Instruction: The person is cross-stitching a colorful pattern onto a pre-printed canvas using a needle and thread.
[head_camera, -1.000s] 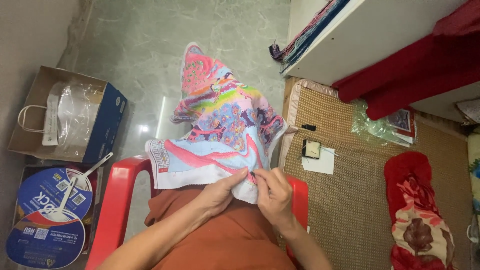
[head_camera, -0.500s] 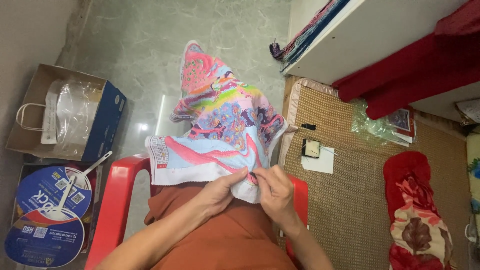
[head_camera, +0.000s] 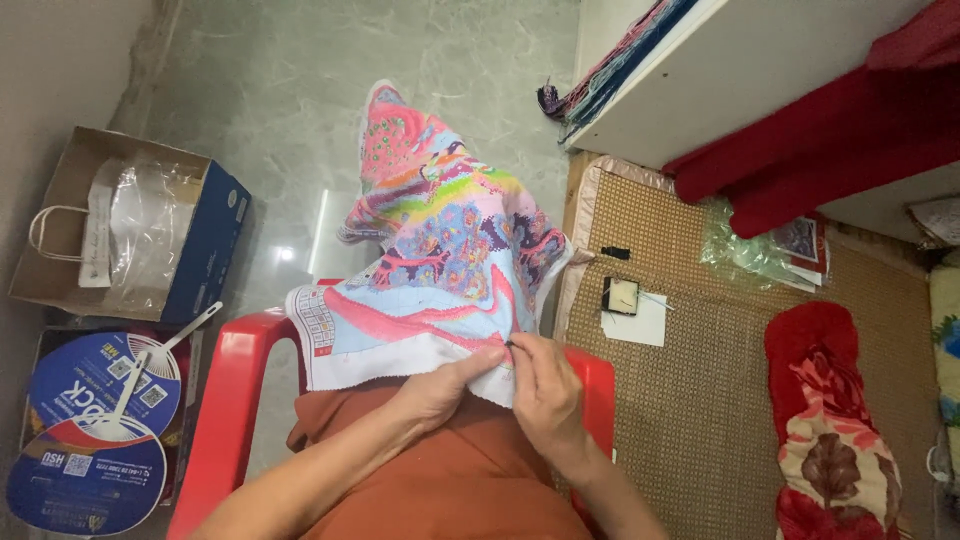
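A colourful cross-stitch cloth (head_camera: 440, 260) in pink, blue and green drapes over my lap and spreads forward above a red plastic chair (head_camera: 230, 400). My left hand (head_camera: 445, 385) grips the cloth's white lower edge from beneath. My right hand (head_camera: 540, 385) pinches at the same edge, fingertips together on what looks like a small needle; the needle is too small to make out clearly. Both hands touch the cloth and sit close together over my orange-brown clothing (head_camera: 470, 480).
A blue cardboard box (head_camera: 150, 240) with a plastic bag and paper bag stands at the left. Two blue round hand fans (head_camera: 95, 430) lie below it. A woven mat (head_camera: 690, 380) at the right carries a small black item on white paper (head_camera: 630, 305) and a red patterned cushion (head_camera: 835, 430). A white shelf (head_camera: 760, 70) stands at upper right.
My right hand has shifted slightly along the cloth's lower edge. The cloth and my left hand stay about where they were.
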